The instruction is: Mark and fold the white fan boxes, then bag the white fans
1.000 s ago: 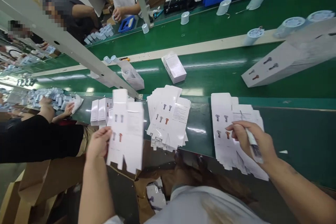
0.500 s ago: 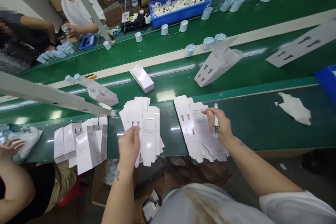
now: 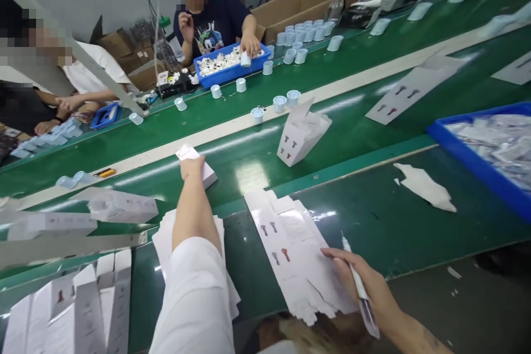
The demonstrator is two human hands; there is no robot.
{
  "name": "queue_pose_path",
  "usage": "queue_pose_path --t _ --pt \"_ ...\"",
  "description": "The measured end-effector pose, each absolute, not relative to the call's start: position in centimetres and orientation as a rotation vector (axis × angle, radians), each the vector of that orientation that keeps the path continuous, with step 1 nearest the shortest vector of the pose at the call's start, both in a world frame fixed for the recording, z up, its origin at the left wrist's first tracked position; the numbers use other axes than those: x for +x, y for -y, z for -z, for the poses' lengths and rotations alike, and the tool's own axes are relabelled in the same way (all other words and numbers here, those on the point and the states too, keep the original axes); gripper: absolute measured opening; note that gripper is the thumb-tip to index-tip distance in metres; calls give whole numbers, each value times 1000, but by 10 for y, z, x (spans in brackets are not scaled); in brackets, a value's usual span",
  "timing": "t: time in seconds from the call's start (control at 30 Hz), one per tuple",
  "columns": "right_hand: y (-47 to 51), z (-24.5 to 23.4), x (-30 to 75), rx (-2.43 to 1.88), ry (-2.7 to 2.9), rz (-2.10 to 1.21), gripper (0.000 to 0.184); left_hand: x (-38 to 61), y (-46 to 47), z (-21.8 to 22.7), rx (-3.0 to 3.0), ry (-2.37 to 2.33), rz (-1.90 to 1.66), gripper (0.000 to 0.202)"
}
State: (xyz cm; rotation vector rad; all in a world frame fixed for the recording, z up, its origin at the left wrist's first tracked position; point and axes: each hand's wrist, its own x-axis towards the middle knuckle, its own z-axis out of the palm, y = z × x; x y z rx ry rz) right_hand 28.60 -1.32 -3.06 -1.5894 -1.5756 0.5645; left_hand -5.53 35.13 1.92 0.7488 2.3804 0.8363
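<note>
My left hand (image 3: 192, 167) reaches far out over the belt, its fingers closed on the end of a white cardboard box (image 3: 209, 177). In my right hand (image 3: 365, 282) is a slim white pen (image 3: 357, 276) with a thin tip and a clear cap on its back end. That hand rests at the right edge of a fanned stack of flat white cartons (image 3: 286, 249) printed with small pictures. Another stack of flat cartons (image 3: 166, 235) lies beneath my left forearm, partly covered by it.
Open boxes with plastic bags inside (image 3: 296, 138) stand on the green belt (image 3: 240, 146). Folded boxes (image 3: 62, 310) sit at lower left. A blue tray (image 3: 440, 127) of bagged parts is at right, near torn white paper (image 3: 427, 188). Co-workers handle light-blue cups (image 3: 267, 68) across the line.
My left hand has left the left carton stack and reached forward onto the white box on the belt. My right hand keeps the pen by the right stack. The view has shifted.
</note>
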Motion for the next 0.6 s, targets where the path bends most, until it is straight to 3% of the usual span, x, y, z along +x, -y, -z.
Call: queue_pose_path --t 0.13,0.33,0.6 --pt "14 24 302 -1705 1425 -610 22 -62 -336 -15 795 -2324 -901 66" --pt "-3 34 300 -1640 1379 -624 19 -26 -288 7 1035 -2230 -1414 76" --pt "-1 69 287 -1247 1674 -634 29 14 -258 12 939 -2189 -1304 80"
